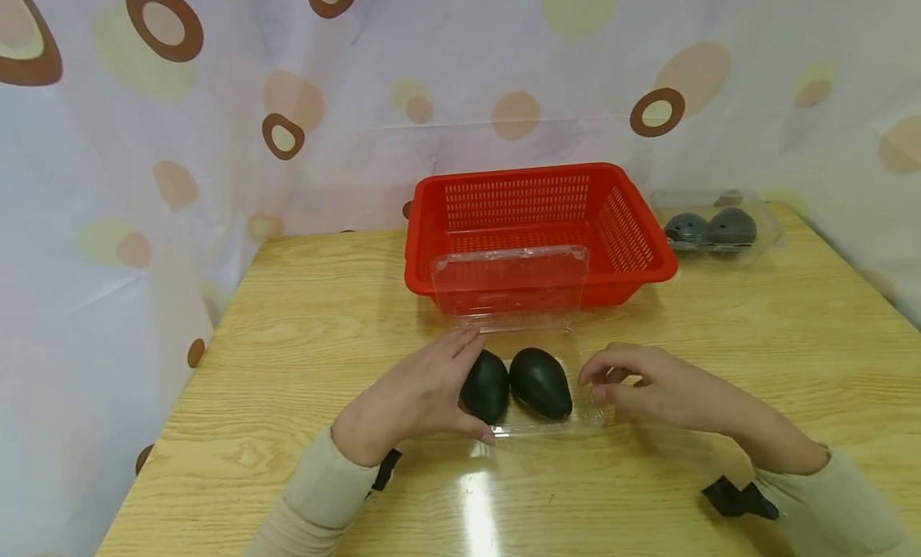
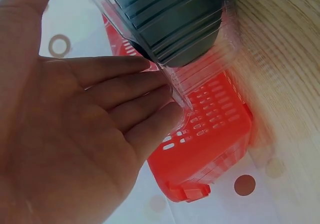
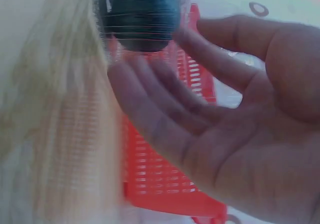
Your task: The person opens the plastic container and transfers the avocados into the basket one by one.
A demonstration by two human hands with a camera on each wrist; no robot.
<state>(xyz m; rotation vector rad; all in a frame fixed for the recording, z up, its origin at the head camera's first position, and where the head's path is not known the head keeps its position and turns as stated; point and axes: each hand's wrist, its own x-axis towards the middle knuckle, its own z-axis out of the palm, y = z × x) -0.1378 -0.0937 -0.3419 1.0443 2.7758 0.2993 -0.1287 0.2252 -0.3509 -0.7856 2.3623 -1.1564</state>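
Note:
Two dark avocados, a left one [image 1: 487,389] and a right one [image 1: 541,383], lie side by side in a clear plastic clamshell box [image 1: 540,430] on the table. Its hinged lid [image 1: 511,284] stands raised at the back. My left hand [image 1: 420,393] rests along the box's left side, thumb at the front edge; in the left wrist view its straight fingers [image 2: 127,91] touch the clear wall. Beside the right end is my right hand [image 1: 662,389], fingers loosely bent at the rim. Whether those fingertips touch the plastic is hard to tell.
Right behind the raised lid stands a red slotted basket [image 1: 532,185]. At the back right, another clear box [image 1: 770,229] holds two dark round fruits [image 1: 732,227]. A patterned curtain [image 1: 460,77] hangs behind the wooden table [image 1: 324,301].

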